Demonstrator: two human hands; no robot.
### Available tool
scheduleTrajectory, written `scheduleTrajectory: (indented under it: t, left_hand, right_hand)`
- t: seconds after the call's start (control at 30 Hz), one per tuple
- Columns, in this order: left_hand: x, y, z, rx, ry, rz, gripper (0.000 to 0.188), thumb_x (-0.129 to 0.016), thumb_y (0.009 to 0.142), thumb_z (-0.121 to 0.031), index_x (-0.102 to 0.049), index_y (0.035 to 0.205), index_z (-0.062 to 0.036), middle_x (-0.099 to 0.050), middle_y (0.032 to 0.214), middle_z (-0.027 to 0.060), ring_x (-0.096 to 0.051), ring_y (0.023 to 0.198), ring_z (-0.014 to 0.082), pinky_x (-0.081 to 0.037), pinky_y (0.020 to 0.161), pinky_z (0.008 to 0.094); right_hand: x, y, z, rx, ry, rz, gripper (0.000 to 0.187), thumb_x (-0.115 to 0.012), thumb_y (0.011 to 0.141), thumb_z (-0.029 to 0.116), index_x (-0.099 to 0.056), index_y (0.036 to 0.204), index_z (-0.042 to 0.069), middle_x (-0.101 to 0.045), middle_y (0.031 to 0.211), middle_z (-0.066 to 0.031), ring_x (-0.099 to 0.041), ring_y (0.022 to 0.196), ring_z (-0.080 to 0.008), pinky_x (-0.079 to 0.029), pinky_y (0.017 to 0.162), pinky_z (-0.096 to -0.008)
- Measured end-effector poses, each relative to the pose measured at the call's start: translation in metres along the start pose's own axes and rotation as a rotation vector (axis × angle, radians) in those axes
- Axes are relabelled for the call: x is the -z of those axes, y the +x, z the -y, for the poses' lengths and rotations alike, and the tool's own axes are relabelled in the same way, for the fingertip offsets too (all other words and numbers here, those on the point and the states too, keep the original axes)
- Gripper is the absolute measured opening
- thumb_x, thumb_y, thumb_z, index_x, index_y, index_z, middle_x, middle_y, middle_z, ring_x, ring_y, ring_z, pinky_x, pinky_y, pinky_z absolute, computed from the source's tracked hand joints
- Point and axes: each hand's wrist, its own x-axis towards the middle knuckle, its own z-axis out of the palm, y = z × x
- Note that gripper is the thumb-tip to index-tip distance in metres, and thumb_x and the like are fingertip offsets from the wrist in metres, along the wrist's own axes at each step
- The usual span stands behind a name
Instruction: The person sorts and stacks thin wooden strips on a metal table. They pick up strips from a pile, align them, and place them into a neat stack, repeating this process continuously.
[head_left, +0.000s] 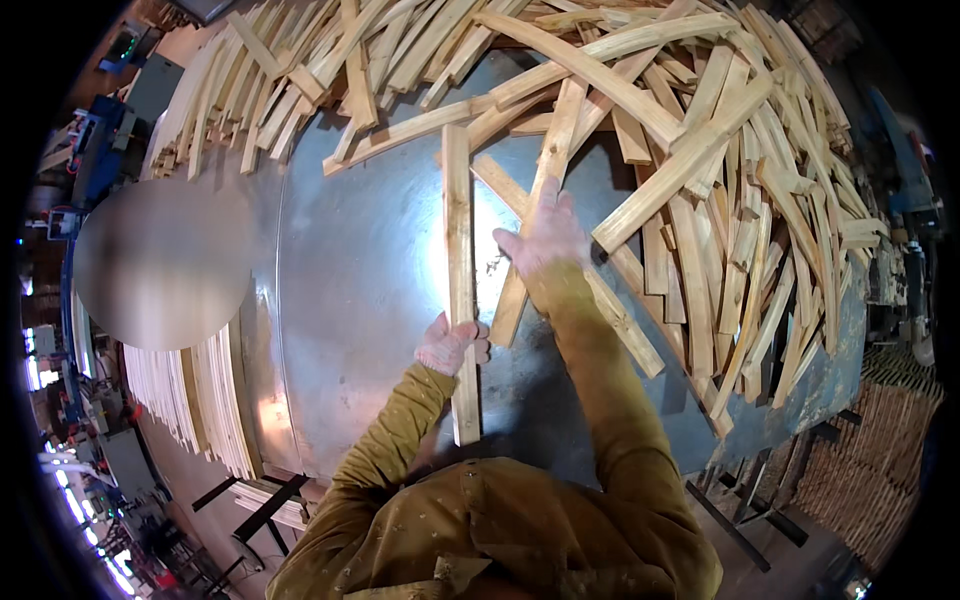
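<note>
My left hand [450, 345] is closed round the lower part of a pale wooden strip [458, 230], which points straight away from me over the metal table [350, 260]. My right hand [548, 238] is at a second wooden strip [558, 140], which slants from the pile down toward me. Its thumb sticks out to the left and its fingers look spread, slightly blurred. A third strip [625, 325] crosses beneath the slanting one and passes under my right forearm.
A large, jumbled pile of wooden strips [740, 190] covers the table's right and far sides. More strips [230, 95] lie at the far left. A neat stack of strips [185, 390] stands left of the table. Machines [95, 150] line the left edge, and a bundled wood stack [860, 450] stands at right.
</note>
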Motion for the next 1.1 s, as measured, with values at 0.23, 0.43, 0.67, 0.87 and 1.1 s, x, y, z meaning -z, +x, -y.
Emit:
scheduleTrajectory:
  t: [0.23,0.43,0.67,0.87,1.1]
  left_hand:
    - [0.040,-0.031,0.013,-0.064,-0.428,0.186,0.044,-0.069,0.090,-0.034,-0.052,0.117,-0.0028,-0.061,0.094,0.0124,-0.061,0.074,0.0216,-0.053,0.062,0.0367]
    - [0.037,-0.056,0.008,0.069,-0.599,0.338,0.062,-0.077,0.079,-0.026,-0.049,0.130,-0.0052,-0.059,0.103,0.0147,-0.065,0.085,0.0287,-0.058,0.076,0.0428]
    - [0.051,-0.029,-0.005,-0.154,-0.344,0.198,0.067,-0.079,0.078,-0.030,-0.047,0.130,-0.0022,-0.062,0.102,0.0134,-0.065,0.082,0.0261,-0.059,0.070,0.0414]
    - [0.043,0.006,0.012,-0.165,-0.440,0.144,0.058,-0.078,0.080,-0.022,-0.052,0.128,-0.0016,-0.065,0.104,0.0109,-0.067,0.092,0.0245,-0.058,0.078,0.0382]
    - [0.043,-0.026,0.021,-0.002,-0.453,0.051,0.056,-0.077,0.076,-0.015,-0.053,0.126,-0.0076,-0.065,0.100,0.0116,-0.067,0.082,0.0247,-0.060,0.067,0.0399]
  right_hand:
    - [-0.015,-0.095,0.052,0.052,0.405,0.138,0.065,-0.071,0.083,0.027,-0.041,0.133,-0.002,-0.059,0.109,-0.0215,-0.063,0.092,-0.0352,-0.054,0.080,-0.0435]
    - [0.022,-0.045,0.061,0.405,0.161,-0.009,0.059,-0.066,0.087,0.033,-0.046,0.131,0.000,-0.057,0.116,-0.0217,-0.058,0.107,-0.0351,-0.052,0.086,-0.0474]
    - [0.017,0.078,0.044,-0.192,-0.019,0.178,0.063,-0.064,0.088,0.024,-0.031,0.138,0.006,-0.056,0.118,-0.0255,-0.064,0.103,-0.0358,-0.054,0.083,-0.0475]
    - [0.003,-0.087,0.050,0.338,-0.079,0.391,0.049,-0.053,0.096,0.036,-0.048,0.134,0.004,-0.060,0.119,-0.0236,-0.062,0.105,-0.0373,-0.050,0.092,-0.0434]
    - [-0.041,0.205,0.053,-0.937,0.560,-0.015,0.093,-0.068,0.077,0.058,-0.039,0.132,-0.011,-0.051,0.135,-0.0305,-0.056,0.119,-0.0384,-0.046,0.100,-0.0420]
